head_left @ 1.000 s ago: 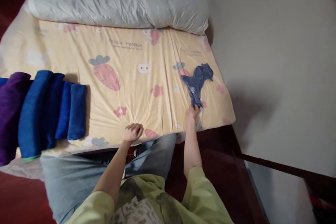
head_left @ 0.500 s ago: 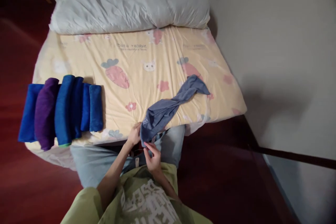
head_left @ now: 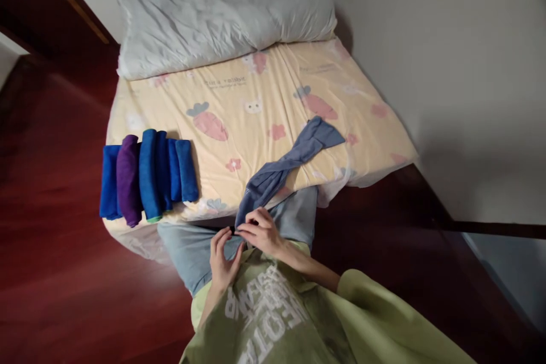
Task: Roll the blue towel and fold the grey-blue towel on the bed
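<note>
A long grey-blue cloth [head_left: 294, 156] lies twisted and slanting across the bed, its lower end hanging over the front edge towards my lap. My right hand [head_left: 265, 234] pinches that lower end between thumb and fingers. Close beside it is my left hand [head_left: 222, 259], fingers bent and thumb held apart, with its fingertips near the cloth's tip. A small dark patch shows between the two hands; I cannot make out what it is. To the left, several rolled blue towels [head_left: 150, 173] and a purple rolled towel [head_left: 128, 179] lie side by side.
The bed [head_left: 239, 125] has a yellow sheet printed with carrots and rabbits. A large pale grey bundled quilt [head_left: 226, 11] fills its far end. A white wall [head_left: 452, 57] stands at the right, and dark red floor [head_left: 55, 193] surrounds the bed.
My left hand has come off the cloth's left edge and drawn back towards me. My right hand has moved up onto the cloth's lower end. The view has shifted left.
</note>
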Demonstrator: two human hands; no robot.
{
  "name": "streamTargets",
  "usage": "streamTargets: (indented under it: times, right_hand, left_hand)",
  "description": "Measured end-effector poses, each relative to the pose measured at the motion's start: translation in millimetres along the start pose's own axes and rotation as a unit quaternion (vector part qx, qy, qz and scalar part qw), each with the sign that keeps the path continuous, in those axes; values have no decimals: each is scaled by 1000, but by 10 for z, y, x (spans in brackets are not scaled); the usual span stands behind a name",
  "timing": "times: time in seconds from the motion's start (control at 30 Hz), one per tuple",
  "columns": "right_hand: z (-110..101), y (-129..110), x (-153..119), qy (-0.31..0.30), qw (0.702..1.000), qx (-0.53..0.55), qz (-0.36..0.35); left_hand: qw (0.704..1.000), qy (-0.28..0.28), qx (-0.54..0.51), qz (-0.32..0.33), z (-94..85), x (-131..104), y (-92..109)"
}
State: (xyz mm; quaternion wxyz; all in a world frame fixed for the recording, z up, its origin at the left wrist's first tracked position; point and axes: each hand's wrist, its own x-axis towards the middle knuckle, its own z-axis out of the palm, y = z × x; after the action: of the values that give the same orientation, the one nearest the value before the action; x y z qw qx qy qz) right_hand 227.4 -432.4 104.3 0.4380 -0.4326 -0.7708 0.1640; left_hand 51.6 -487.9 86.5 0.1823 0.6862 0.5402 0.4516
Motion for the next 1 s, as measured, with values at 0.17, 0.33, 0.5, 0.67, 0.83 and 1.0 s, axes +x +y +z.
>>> streamTargets:
  times: [0.17, 0.33, 0.5, 0.67, 0.83, 1.0]
  right_hand:
    - [270, -557, -174, 19, 997, 52, 51]
    - [223, -567, -321, 69, 993, 78, 64]
    - [41, -611, -359, 58, 995, 80, 12]
    - [99, -819, -231, -4, 991, 114, -66]
    - [182, -848, -72, -44, 986, 152, -56]
    - [68, -586, -84, -96, 985, 140, -34]
  left_hand:
    - [995, -19, -53, 87, -104, 259, 104]
    - [988, -79, -38, 126, -200, 236, 149]
    - [988, -58, -30, 142, -353, 61, 237]
    - [990, -4, -63, 126, -623, -13, 300]
    - [991, 80, -71, 83, -858, 43, 257]
    - [983, 153, -76, 64, -1154, 210, 164]
